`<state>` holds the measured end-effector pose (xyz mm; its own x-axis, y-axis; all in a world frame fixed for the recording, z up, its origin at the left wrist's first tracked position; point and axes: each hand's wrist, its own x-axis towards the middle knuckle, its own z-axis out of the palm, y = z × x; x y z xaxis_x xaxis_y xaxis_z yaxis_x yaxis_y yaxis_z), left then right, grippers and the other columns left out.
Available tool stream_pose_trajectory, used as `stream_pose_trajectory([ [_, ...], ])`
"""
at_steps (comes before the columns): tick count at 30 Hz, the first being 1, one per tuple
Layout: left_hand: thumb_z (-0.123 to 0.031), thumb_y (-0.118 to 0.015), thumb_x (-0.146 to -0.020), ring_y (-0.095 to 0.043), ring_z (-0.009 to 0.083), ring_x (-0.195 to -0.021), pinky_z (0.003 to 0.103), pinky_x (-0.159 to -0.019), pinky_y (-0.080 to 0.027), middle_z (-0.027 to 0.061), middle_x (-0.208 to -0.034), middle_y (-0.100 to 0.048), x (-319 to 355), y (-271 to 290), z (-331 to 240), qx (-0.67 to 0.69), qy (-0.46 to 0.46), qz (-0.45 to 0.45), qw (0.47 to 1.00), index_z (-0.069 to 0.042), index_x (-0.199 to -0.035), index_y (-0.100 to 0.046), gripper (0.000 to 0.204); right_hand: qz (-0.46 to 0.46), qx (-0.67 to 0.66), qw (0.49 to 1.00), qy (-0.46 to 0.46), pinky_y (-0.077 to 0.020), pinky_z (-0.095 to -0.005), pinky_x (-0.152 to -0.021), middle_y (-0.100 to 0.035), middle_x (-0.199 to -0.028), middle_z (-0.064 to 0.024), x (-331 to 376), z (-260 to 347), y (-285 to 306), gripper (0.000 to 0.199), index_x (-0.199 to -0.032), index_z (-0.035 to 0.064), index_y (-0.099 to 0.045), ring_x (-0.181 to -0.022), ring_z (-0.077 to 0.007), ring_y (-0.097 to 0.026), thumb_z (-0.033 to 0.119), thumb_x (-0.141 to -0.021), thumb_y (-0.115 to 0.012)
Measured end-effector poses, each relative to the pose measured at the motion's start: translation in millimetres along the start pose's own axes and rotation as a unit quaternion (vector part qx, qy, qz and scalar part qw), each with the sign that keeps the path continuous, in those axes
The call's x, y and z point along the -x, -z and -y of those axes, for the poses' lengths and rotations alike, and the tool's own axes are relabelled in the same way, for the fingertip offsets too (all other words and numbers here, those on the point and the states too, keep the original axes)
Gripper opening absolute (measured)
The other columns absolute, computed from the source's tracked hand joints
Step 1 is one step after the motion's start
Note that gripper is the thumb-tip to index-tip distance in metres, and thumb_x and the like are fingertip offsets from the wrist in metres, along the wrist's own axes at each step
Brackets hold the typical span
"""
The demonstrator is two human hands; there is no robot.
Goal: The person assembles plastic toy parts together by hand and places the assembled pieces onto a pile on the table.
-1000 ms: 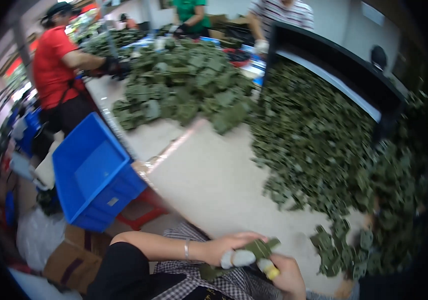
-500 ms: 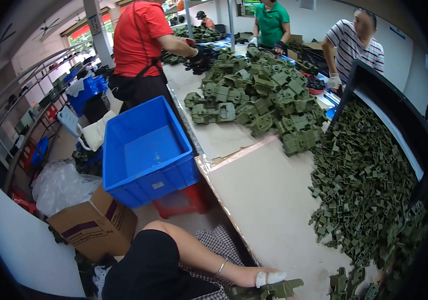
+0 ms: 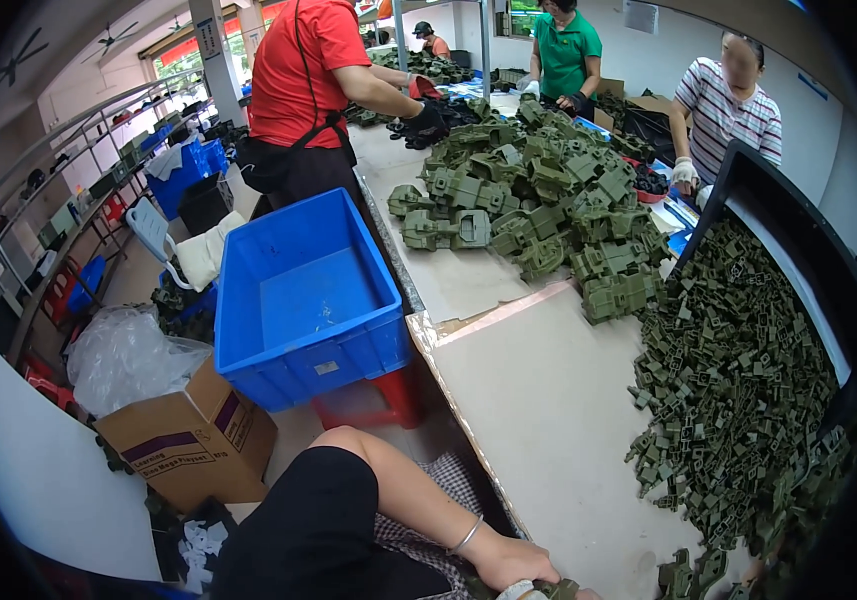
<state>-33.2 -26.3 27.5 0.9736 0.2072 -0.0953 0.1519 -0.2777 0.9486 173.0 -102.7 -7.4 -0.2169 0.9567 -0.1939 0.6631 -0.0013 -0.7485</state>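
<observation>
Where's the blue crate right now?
In the head view the blue crate sits left of centre on a red stool, against the left edge of the worktable, with a cardboard box at its lower left.

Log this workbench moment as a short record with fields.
Left hand: at the bottom edge, on a small dark green moulded plastic part; grip unclear
Right hand: not in view
Table: pale worktop
Right of table: heap of small olive-green plastic pieces
Far end: pile of larger green plastic assemblies
Left of table: empty blue plastic crate
</observation>
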Motion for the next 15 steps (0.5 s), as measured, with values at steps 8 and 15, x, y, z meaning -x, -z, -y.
stream_pose_trajectory([
  [8,-0.029,-0.055,-0.087,-0.057,0.0256,-0.088,0.037,-0.077,-0.045,0.0198,-0.095,-0.060,-29.4,-26.8,31.0,0.181,-0.385,-0.076,0.902,-0.001,-0.102,-0.057,0.032,0.027,-0.010,0.998,0.061,-0.0425,-0.0378,-0.084,-0.059,-0.105,-0.0175,-11.7,0.3,10.7,0.038,-0.109,0.0021,-0.057,-0.099,-0.0324,-0.055,0.022,-0.076,-0.058],
  [15,-0.028,-0.059,-0.083,-0.044,0.0171,-0.109,0.030,-0.091,-0.036,0.0129,-0.123,-0.045,-18.5,-2.1,43.9,0.296,-0.145,-0.103,0.939,-0.002,-0.129,-0.031,0.059,-0.231,-0.180,0.956,0.017,-0.0418,-0.0225,-0.058,-0.058,-0.068,-0.0015,7.3,25.8,21.4,0.006,-0.072,-0.0004,-0.058,-0.064,-0.0092,-0.053,0.000,-0.073,-0.053],
])
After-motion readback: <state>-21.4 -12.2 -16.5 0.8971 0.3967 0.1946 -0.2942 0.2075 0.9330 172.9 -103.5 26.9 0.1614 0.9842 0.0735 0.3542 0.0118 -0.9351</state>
